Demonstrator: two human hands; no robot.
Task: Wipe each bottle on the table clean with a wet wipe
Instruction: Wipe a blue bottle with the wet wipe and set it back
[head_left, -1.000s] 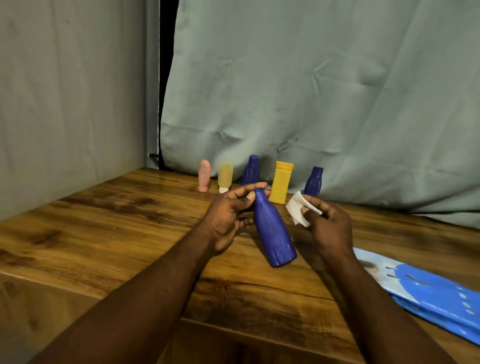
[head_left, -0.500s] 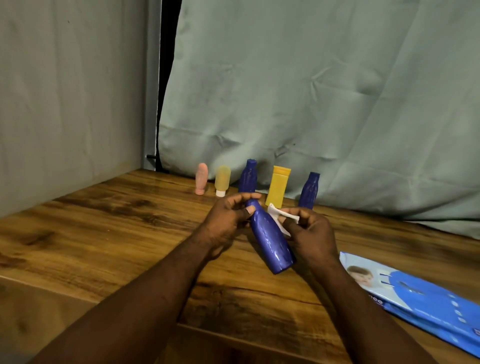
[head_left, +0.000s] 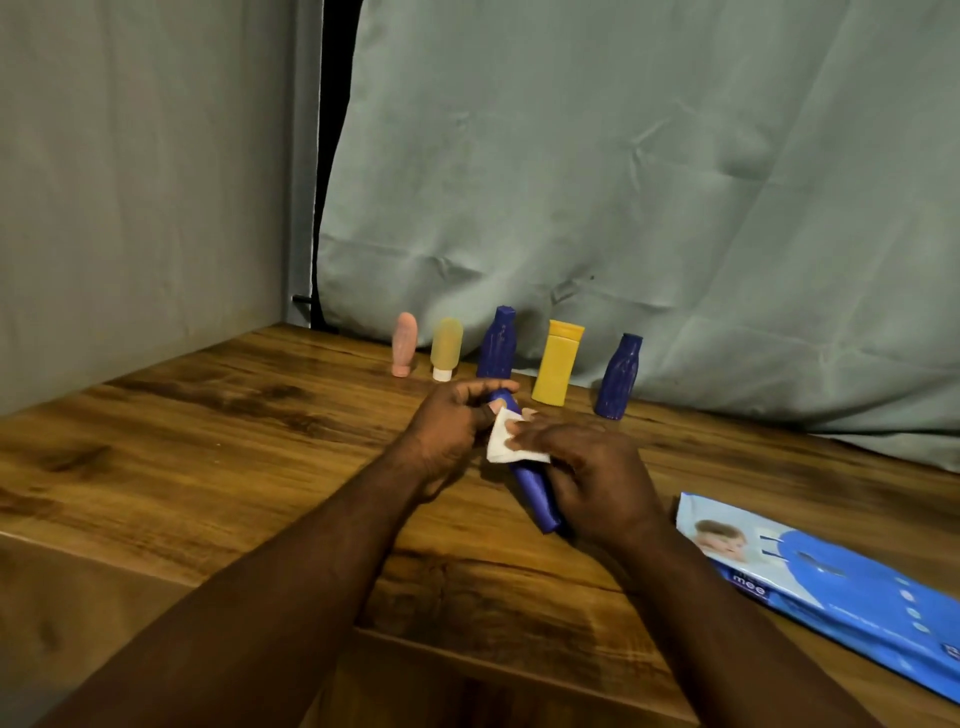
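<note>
A blue bottle (head_left: 535, 493) is held tilted above the wooden table (head_left: 208, 447), its cap end pinched by my left hand (head_left: 452, 426). My right hand (head_left: 587, 473) wraps around the bottle's body and presses a white wet wipe (head_left: 506, 441) against its upper part. Much of the bottle is hidden by that hand. Along the back of the table stand a pink bottle (head_left: 404, 344), a pale yellow bottle (head_left: 445, 348), a blue bottle (head_left: 496, 343), a yellow bottle (head_left: 557, 362) and another blue bottle (head_left: 618, 376).
A blue pack of wet wipes (head_left: 826, 582) lies flat on the table at the right. A grey-green cloth (head_left: 623, 182) hangs behind the bottles and a wall closes the left side. The table's front edge runs just below my forearms.
My right hand has moved in from beside the bottle and closed around it, bringing the wipe onto its surface. Both hands and the bottle have drawn closer together.
</note>
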